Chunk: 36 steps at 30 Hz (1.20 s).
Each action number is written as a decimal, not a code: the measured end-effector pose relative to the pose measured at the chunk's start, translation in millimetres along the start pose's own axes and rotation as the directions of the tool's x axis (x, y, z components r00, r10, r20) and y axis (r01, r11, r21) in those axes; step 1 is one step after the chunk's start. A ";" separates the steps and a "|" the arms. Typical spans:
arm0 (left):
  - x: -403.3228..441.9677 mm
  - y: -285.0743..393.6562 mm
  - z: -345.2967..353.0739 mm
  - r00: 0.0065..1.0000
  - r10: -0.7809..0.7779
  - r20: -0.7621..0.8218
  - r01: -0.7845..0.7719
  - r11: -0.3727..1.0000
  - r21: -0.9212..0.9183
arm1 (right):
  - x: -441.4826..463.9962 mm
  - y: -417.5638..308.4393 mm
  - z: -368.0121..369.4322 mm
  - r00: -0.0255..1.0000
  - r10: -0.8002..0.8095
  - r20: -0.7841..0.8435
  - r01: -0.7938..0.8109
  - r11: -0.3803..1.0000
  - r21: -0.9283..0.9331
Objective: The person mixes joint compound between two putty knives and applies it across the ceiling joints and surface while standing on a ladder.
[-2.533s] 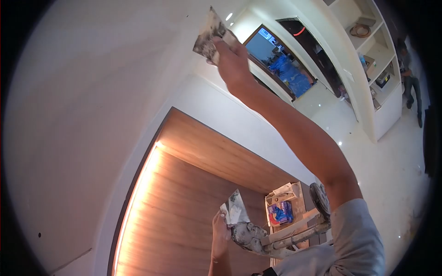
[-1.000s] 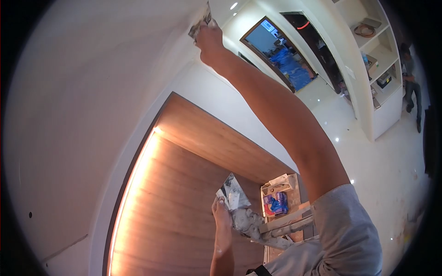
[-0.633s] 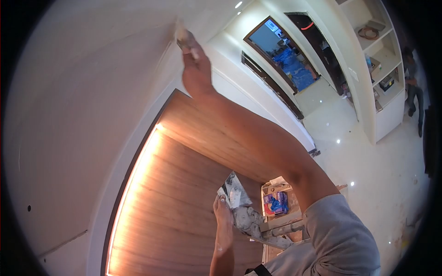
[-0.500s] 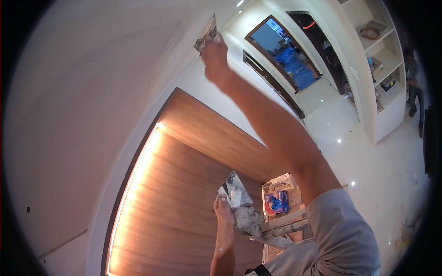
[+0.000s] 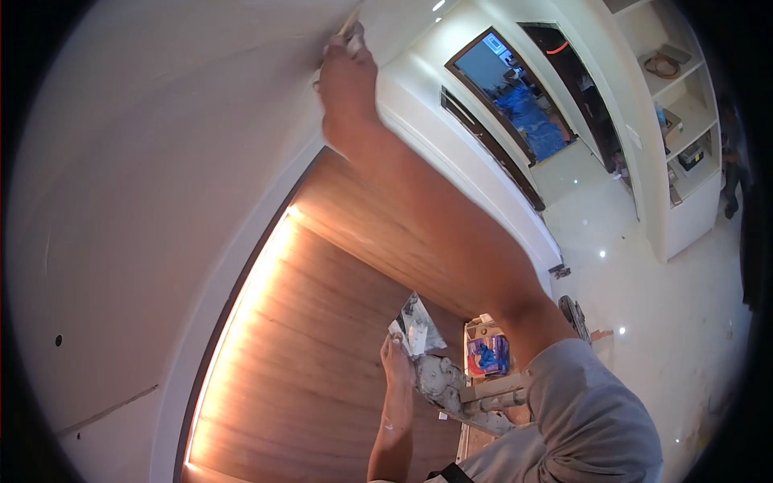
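Two bare hands work with putty tools. Compared with half a second ago, the right hand (image 5: 348, 80) has turned and shifted slightly along the white wall surface (image 5: 161, 177): the broad face of its putty knife (image 5: 352, 22) showed then, and only a thin edge shows now. That suggests the blade is angled for a working stroke, though contact with the surface is too small to confirm. The right fingers are wrapped around the tool near the top of the view. Lower down, the left hand (image 5: 396, 358) has stayed much the same, its fingers gripping one side of a smeared metal putty blade (image 5: 417, 326).

The surface is pale and smooth, with a small dark hole (image 5: 58, 340) and a thin seam (image 5: 109, 410) at lower left. Below lies a wood-panelled recess (image 5: 322, 338) edged by a glowing light strip (image 5: 233, 322). Beyond are an open doorway (image 5: 471, 56), white shelves (image 5: 694, 97) and glossy flooring (image 5: 636, 282).
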<state>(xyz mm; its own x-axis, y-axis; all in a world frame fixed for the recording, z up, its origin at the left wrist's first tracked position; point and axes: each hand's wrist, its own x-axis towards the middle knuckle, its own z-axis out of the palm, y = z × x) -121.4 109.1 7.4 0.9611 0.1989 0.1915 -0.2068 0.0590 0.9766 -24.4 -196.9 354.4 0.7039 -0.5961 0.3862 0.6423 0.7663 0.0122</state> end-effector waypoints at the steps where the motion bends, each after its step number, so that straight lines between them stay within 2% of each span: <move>1: 0.0 -2.2 -3.1 1.000 -0.006 0.008 0.006 1.000 0.006 | -13.3 6.8 9.7 0.991 -0.133 -0.006 0.131 0.986 -0.100; 3: 4.9 -5.0 -11.2 0.999 -0.015 0.032 0.014 1.000 0.023 | -60.5 3.3 29.3 0.935 -0.355 -0.013 0.341 0.908 -0.245; 5: 0.0 3.3 -2.1 0.999 -0.004 0.033 0.004 1.000 0.006 | -104.0 -8.4 30.5 0.892 -0.422 0.164 0.453 0.830 -0.326; 6: -3.6 7.0 4.0 0.999 0.000 0.033 0.000 1.000 -0.004 | -111.4 -0.9 27.9 0.797 -0.567 0.209 0.598 0.692 -0.403; 8: -8.4 9.1 11.8 0.999 0.023 -0.035 -0.024 0.999 -0.040 | -113.2 4.9 8.5 0.760 -0.563 0.326 0.647 0.704 -0.291; 10: -8.5 8.4 14.6 0.998 0.040 -0.054 -0.043 0.998 -0.054 | -93.7 20.3 -17.1 0.783 -0.562 0.266 0.618 0.748 -0.240; 11: -8.4 7.6 14.4 0.998 0.048 -0.041 -0.050 0.997 -0.054 | -81.1 27.8 -25.6 0.866 -0.482 0.133 0.500 0.840 -0.211; 12: -9.0 7.4 12.8 0.998 0.056 -0.028 -0.058 0.997 -0.053 | -55.5 40.6 -32.1 0.905 -0.424 0.033 0.425 0.899 -0.106; 13: -7.2 4.7 8.8 0.998 0.056 -0.023 -0.058 0.997 -0.053 | -33.7 42.9 -37.3 0.971 -0.237 -0.029 0.237 0.971 -0.029; 14: -3.5 0.5 3.3 0.998 0.057 -0.020 -0.058 0.997 -0.052 | -9.3 38.0 -41.5 0.998 0.021 -0.051 -0.019 0.999 0.038; 15: -1.4 -1.7 0.1 0.998 0.058 -0.017 -0.059 0.997 -0.050 | 13.6 32.3 -44.8 0.958 0.280 -0.055 -0.273 0.956 0.107; 17: -4.9 2.8 3.7 0.999 0.051 -0.007 -0.052 0.997 -0.057 | 46.9 25.5 -45.1 0.919 0.390 -0.050 -0.383 0.917 0.111; 20: -3.0 -0.7 1.1 0.999 0.053 0.007 -0.052 0.995 -0.083 | 77.5 17.8 -46.4 0.893 0.439 0.098 -0.449 0.880 0.154; 21: -1.4 -2.5 -1.0 0.998 0.056 0.014 -0.054 0.994 -0.094 | 78.5 13.9 -44.7 0.882 0.466 0.068 -0.471 0.870 0.145; 24: -0.2 -3.3 0.3 0.999 0.046 -0.013 -0.047 0.995 -0.091 | 38.7 -6.7 -31.2 0.938 0.341 0.064 -0.346 0.928 0.137; 27: 5.2 -11.5 -14.2 1.000 0.018 -0.009 -0.019 0.998 -0.057 | -6.9 -20.8 -5.2 0.982 0.175 0.064 -0.173 0.984 -0.032; 29: 3.8 -12.7 -12.2 0.999 0.030 -0.025 -0.032 0.996 -0.083 | -49.0 -11.2 21.1 0.994 -0.109 -0.009 0.109 0.993 0.036; 30: 4.4 -11.0 -9.8 0.999 0.038 -0.032 -0.041 0.994 -0.097 | -68.6 -13.4 30.1 0.942 -0.336 0.013 0.336 0.937 -0.097; 31: 1.6 -6.5 -4.8 0.998 0.044 -0.035 -0.047 0.994 -0.094 | -85.0 -15.2 34.0 0.840 -0.538 0.066 0.538 0.814 -0.219; 34: -11.7 10.2 15.3 0.998 0.050 -0.039 -0.053 0.995 -0.087 | -106.3 5.6 19.0 0.607 -0.720 0.338 0.786 0.478 -0.393; 35: -15.0 14.0 19.4 0.998 0.044 -0.043 -0.048 0.995 -0.088 | -106.8 6.6 3.7 0.611 -0.662 0.435 0.783 0.421 -0.459; 36: -13.5 15.8 23.2 0.998 0.039 -0.043 -0.042 0.995 -0.091 | -99.7 9.7 -8.3 0.575 -0.696 0.431 0.805 0.386 -0.450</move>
<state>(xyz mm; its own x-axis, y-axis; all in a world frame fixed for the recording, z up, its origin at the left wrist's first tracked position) -133.5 84.6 22.5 0.9437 0.2427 0.2246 -0.2630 0.1391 0.9547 -85.7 -132.1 308.4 -0.1731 -0.7725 0.6110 0.9514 -0.2917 -0.0992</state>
